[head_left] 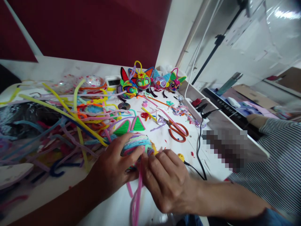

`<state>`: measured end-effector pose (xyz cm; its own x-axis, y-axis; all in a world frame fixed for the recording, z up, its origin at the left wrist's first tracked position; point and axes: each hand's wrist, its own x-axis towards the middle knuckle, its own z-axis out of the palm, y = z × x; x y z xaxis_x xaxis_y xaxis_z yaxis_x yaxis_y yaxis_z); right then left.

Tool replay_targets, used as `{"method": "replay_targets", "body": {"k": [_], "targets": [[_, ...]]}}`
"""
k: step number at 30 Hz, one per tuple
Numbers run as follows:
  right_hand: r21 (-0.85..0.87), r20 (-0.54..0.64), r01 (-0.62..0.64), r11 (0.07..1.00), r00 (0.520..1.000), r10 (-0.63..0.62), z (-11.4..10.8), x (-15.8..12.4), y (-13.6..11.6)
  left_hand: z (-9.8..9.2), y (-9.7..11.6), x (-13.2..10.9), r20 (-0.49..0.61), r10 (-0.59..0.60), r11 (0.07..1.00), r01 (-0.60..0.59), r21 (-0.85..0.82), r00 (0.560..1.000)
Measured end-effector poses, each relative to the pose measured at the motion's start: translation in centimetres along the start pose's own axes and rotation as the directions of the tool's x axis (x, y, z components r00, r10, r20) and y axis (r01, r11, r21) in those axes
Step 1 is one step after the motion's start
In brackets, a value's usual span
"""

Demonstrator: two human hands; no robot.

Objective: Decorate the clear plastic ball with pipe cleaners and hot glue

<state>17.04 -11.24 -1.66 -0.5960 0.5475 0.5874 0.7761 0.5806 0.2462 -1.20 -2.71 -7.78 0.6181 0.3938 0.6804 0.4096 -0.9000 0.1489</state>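
Note:
My left hand (113,168) is wrapped round a ball wound from multicoloured pipe cleaners (138,141) with two green triangular ears (137,124), held just above the white table (207,163). My right hand (166,180) is closed in a pinch against the ball's lower right side, on a pink pipe cleaner (137,197) that trails down toward me.
A big heap of loose pipe cleaners (66,122) covers the left of the table. Several finished cat-head balls (143,81) stand at the back. Orange-handled scissors (177,130) and a black cable (199,147) lie to the right. A person in a striped shirt (277,169) sits at right.

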Motion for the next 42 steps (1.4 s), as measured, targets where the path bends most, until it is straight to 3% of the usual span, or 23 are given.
{"method": "replay_targets", "body": {"k": [5, 14, 21, 25, 42], "targets": [[-0.015, -0.074, -0.025, 1.0, 0.997, 0.023, 0.5, -0.5, -0.8, 0.0, -0.1, -0.3, 0.02, -0.009, 1.0, 0.009, -0.023, 1.0], [-0.021, -0.086, -0.074, 0.997, 0.994, 0.072, 0.1, 0.0, -0.9, -0.1, 0.0, -0.1, 0.02, -0.01, 1.0, 0.01, 0.005, 1.0], [0.092, -0.014, -0.117, 0.989, 0.993, 0.119, 0.0, 0.1, -0.7, -0.2, 0.1, 0.0, 0.032, -0.023, 0.999, 0.022, 0.026, 0.999], [0.124, 0.016, -0.116, 0.985, 0.993, 0.115, 0.0, 0.0, -0.6, -0.1, 0.2, 0.1, -0.019, -0.007, 0.999, 0.008, 0.047, 1.0], [0.055, 0.011, -0.059, 0.997, 0.998, 0.059, -0.5, -0.5, -0.9, 0.0, 0.2, 0.2, -0.005, -0.014, 1.0, 0.014, 0.016, 1.0]]}}
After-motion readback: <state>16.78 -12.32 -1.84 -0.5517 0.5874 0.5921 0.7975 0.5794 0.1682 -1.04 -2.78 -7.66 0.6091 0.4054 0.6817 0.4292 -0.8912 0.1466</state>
